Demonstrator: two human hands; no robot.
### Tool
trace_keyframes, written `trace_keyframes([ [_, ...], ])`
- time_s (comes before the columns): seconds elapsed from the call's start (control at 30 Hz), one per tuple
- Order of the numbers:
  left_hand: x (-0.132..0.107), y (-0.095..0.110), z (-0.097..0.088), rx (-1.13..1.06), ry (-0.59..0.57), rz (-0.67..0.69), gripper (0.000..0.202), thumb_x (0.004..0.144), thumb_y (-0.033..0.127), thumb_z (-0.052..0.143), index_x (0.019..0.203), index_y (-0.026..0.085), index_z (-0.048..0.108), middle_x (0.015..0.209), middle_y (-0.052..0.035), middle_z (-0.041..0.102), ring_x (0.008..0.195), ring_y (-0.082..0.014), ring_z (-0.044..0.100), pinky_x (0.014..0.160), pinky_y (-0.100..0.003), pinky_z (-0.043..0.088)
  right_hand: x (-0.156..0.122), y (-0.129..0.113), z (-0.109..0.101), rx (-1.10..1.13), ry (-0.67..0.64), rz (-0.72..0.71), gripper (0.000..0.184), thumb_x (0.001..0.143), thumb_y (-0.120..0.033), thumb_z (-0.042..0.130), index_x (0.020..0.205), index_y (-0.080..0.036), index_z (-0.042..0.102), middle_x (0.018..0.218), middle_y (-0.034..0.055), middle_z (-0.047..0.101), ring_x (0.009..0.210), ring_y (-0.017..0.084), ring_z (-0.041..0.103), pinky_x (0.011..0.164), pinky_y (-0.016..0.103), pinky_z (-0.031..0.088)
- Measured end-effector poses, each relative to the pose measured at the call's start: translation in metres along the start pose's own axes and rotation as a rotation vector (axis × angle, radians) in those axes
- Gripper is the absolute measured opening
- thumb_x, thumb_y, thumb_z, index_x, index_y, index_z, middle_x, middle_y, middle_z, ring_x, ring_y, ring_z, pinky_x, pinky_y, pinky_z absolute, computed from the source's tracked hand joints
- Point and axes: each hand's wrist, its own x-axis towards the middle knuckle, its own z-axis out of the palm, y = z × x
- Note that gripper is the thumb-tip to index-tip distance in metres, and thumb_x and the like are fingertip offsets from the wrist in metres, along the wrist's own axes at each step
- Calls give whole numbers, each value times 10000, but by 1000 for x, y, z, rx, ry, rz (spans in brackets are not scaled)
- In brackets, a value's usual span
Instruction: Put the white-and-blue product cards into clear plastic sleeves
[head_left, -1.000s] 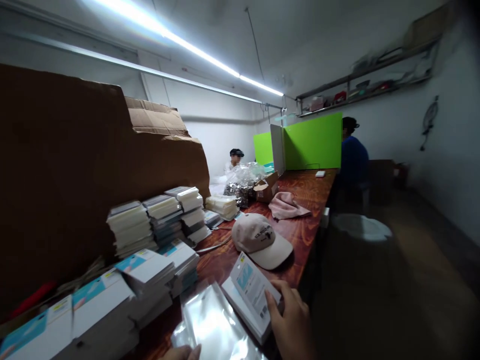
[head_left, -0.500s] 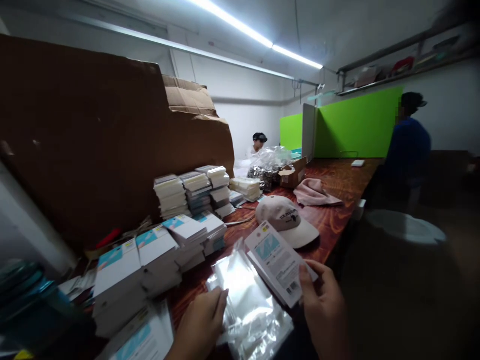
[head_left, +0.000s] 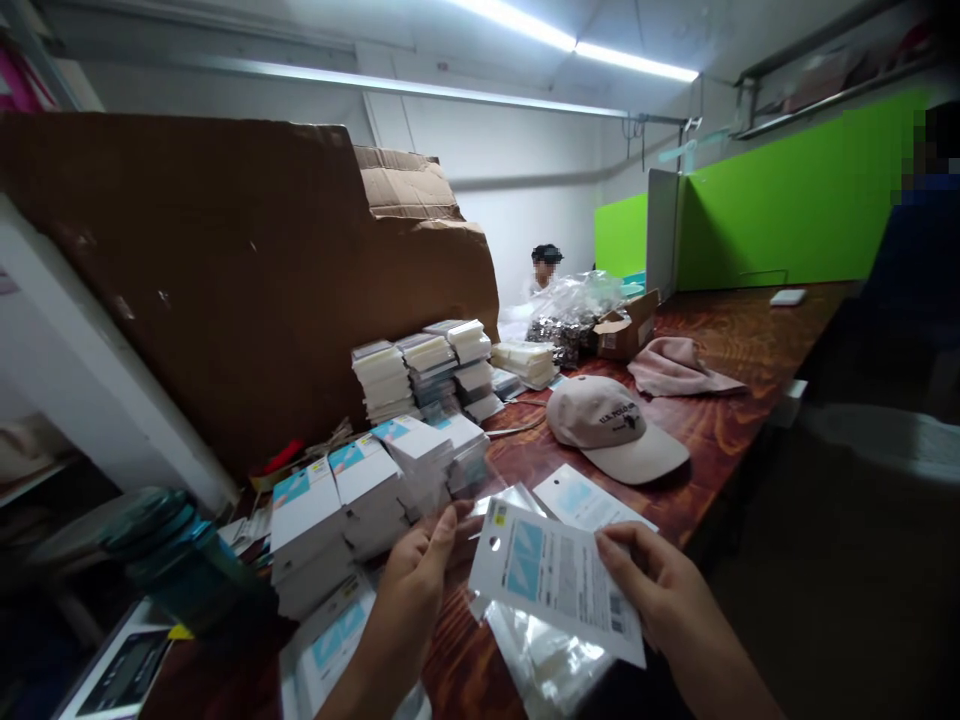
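In my right hand (head_left: 649, 575) is a white printed card (head_left: 559, 572) with a blue picture, a barcode and a punched hole, pinched at its right edge. My left hand (head_left: 427, 560) is closed, thumb against fingers, on a thin clear plastic bag (head_left: 429, 482) whose outline is faint against the stacks behind. Beneath the held card lies a pile of shiny clear bags (head_left: 551, 655), partly covered by it. Another printed card (head_left: 581, 495) rests on the table just behind, its lower part hidden by the held card.
Stacks of white cards (head_left: 304, 525) stand left, with taller packet stacks (head_left: 382, 385) behind. A beige cap (head_left: 600, 415), pink cloth (head_left: 679, 365) and open carton (head_left: 626, 330) sit farther back. A teal bottle (head_left: 184, 560) is at left. Two people are in the background.
My left hand has lifted off the bag pile with a clear bag. The card in my right hand has turned flatter and moved left; one card now lies behind it. The view has shifted left.
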Motion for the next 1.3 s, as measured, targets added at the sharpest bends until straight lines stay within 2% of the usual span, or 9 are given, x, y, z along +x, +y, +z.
trace_keyframes([
  [0.1, -6, -2, 7, 6, -62, -21, 414, 779, 401, 690, 1075, 116, 637, 981, -143, 736, 885, -245, 705, 796, -330, 566, -6, -6, 8, 43, 94, -7, 392, 686, -523, 735, 846, -184, 617, 632, -12, 623, 469, 121, 526, 411, 221, 370],
  [0.2, -9, -2, 10, -11, -80, -21, 398, 801, 371, 677, 1114, 129, 633, 991, -125, 734, 912, -229, 698, 814, -314, 568, -15, -13, 17, 88, 104, 0, 406, 689, -516, 741, 891, -190, 608, 610, -27, 612, 385, 74, 436, 349, 199, 280],
  [0.33, -10, 4, 7, -117, 86, 44, 319, 769, 317, 713, 1037, 157, 646, 892, -78, 741, 845, -199, 707, 745, -272, 582, -19, -17, 18, 148, -53, 29, 393, 670, -494, 767, 818, -156, 632, 537, -20, 598, 410, 74, 485, 426, 190, 358],
  [0.43, -10, 11, 4, -179, 135, 110, 297, 720, 317, 757, 943, 145, 665, 840, -63, 734, 776, -176, 703, 686, -231, 580, -18, -13, 16, 124, -205, 27, 382, 674, -493, 769, 678, -137, 629, 550, 6, 608, 481, 89, 528, 474, 191, 388],
  [0.6, -13, 15, 1, -165, 201, 215, 292, 704, 353, 774, 908, 164, 683, 815, -32, 730, 784, -161, 693, 650, -181, 553, -26, -9, 25, 122, -213, 85, 382, 686, -494, 767, 653, -148, 610, 534, -3, 612, 478, 102, 565, 479, 194, 420],
  [0.73, -19, 1, 4, -41, 137, 183, 265, 768, 387, 712, 906, 161, 695, 876, -42, 737, 841, -161, 677, 734, -205, 543, -36, -11, 35, 180, -155, 112, 377, 660, -484, 791, 675, -147, 623, 549, -16, 607, 469, 92, 571, 474, 183, 446],
  [0.87, -25, -12, 11, 45, 66, 119, 333, 780, 437, 684, 932, 142, 706, 852, -63, 738, 797, -179, 666, 697, -241, 531, -43, -12, 38, 212, -125, 136, 369, 641, -465, 810, 682, -144, 633, 570, -6, 630, 493, 101, 588, 490, 185, 480],
  [1.1, -33, -8, 17, 220, -30, 150, 329, 810, 456, 635, 927, 164, 730, 824, -42, 732, 764, -186, 632, 705, -249, 498, -51, -17, 41, 272, -42, 194, 391, 576, -447, 847, 767, -154, 673, 648, 20, 701, 555, 163, 661, 538, 244, 539],
  [1.3, -34, -14, 24, 362, -109, 176, 421, 809, 545, 581, 865, 161, 744, 766, -44, 717, 751, -203, 623, 699, -253, 482, -58, -20, 44, 355, -72, 230, 457, 602, -433, 840, 894, -162, 616, 748, 71, 749, 669, 192, 708, 646, 283, 553],
])
